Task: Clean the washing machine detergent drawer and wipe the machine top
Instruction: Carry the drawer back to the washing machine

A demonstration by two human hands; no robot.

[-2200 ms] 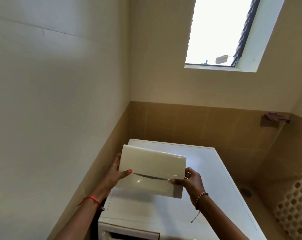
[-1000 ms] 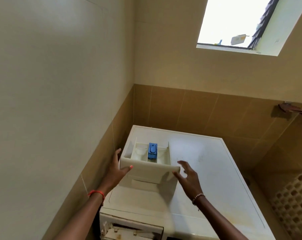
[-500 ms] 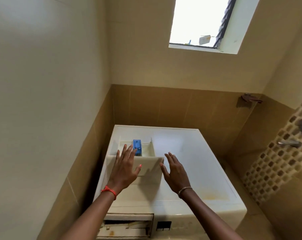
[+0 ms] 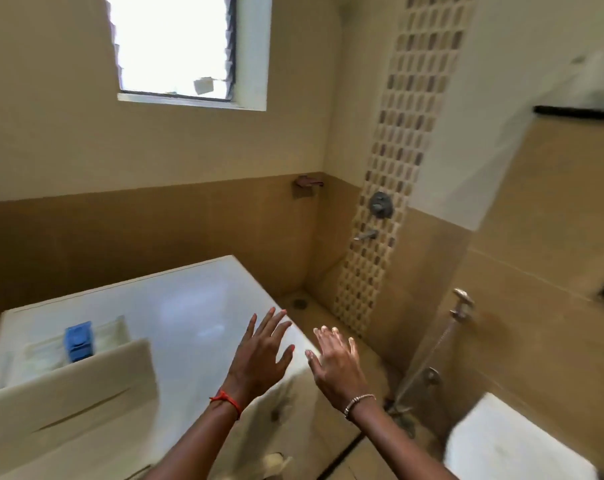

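Note:
The cream detergent drawer point(image 4: 68, 393), with a blue insert point(image 4: 79, 341) in its middle compartment, lies on the left part of the white washing machine top point(image 4: 196, 317). My left hand point(image 4: 262, 358) hovers with spread fingers over the machine's right front corner, holding nothing. My right hand point(image 4: 335, 362) is just right of it, past the machine's edge, fingers straight and empty. Both hands are well to the right of the drawer and touch nothing. The view is blurred.
A tap and mixer knob point(image 4: 380, 206) sit on the mosaic tile strip at the back right. A hand spray with hose point(image 4: 461, 306) hangs on the right wall. A white toilet point(image 4: 508, 441) is at lower right. A window point(image 4: 175, 46) is above.
The drawer was set down on the machine top and both hands let go. The view has swung right, and both open hands have moved right, away from the drawer.

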